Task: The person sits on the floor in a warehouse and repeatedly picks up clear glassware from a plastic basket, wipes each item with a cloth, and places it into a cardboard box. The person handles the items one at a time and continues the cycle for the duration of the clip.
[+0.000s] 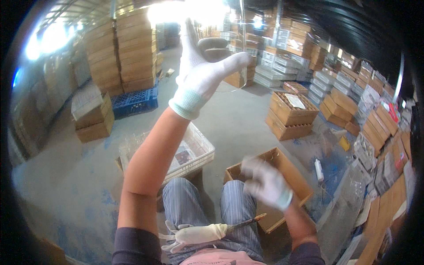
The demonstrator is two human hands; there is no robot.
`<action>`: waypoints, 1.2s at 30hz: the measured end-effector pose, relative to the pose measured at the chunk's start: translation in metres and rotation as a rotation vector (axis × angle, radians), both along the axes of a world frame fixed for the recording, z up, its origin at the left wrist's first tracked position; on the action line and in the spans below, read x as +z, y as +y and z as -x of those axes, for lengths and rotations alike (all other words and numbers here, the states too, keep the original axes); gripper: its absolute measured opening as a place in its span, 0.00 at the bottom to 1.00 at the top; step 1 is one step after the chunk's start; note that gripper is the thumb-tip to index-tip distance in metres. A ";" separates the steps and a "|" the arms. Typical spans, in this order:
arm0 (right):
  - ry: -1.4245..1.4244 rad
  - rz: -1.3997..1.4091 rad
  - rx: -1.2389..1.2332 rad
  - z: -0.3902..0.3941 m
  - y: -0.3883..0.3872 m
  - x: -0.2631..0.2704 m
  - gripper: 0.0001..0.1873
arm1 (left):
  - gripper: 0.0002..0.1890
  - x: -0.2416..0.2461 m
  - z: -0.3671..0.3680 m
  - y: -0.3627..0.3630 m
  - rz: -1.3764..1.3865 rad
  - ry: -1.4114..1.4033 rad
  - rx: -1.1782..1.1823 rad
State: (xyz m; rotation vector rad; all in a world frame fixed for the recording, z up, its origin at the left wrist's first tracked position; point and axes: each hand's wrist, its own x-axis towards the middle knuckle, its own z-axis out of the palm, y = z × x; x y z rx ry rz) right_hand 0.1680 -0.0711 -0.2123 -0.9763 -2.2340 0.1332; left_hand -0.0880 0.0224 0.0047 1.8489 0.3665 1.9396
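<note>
My left hand (202,69), in a white knit glove, is raised high with its thumb and fingers around a clear, glass-like vessel (232,88); only its thin rounded outline shows, against bright light. Lower right, my gloved right hand (265,182) is blurred, fingers apart, with nothing visible in it, above an open cardboard box (298,175) with a few clear rims inside. A spare white glove (198,235) lies across my lap, beside a thin dark stick-like tool (246,222) with an orange-brown tip. To the left, a white plastic crate (198,162) holds clear items and a printed sheet.
Two stacked cartons with dividers (291,116) stand on the floor ahead right. A white tube-shaped bottle (318,169) is beyond the open box. Tall carton stacks (135,49) rest on a blue pallet (135,101) at left. Flattened cardboard (381,212) and wrapped packs line the right.
</note>
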 end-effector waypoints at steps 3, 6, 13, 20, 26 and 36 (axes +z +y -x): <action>0.814 0.024 0.311 0.037 0.043 0.100 0.54 | 0.78 0.004 -0.040 -0.018 -0.020 -0.109 -0.161; 1.153 -0.135 0.492 0.088 0.067 0.164 0.57 | 0.77 0.008 -0.059 -0.024 -0.078 -0.131 -0.152; 0.957 -0.153 0.587 0.045 0.086 0.192 0.49 | 0.38 0.046 0.031 -0.006 -0.179 -0.086 -0.487; 1.204 -0.105 0.950 0.032 0.094 0.269 0.47 | 0.27 0.013 0.008 -0.010 0.005 -0.073 -0.446; 1.056 0.066 0.708 0.111 0.101 0.210 0.65 | 0.33 -0.019 -0.016 -0.015 0.128 -0.163 -0.428; 0.693 -0.132 0.549 0.002 0.150 0.274 0.44 | 0.44 -0.036 -0.007 0.005 0.560 -0.122 -0.385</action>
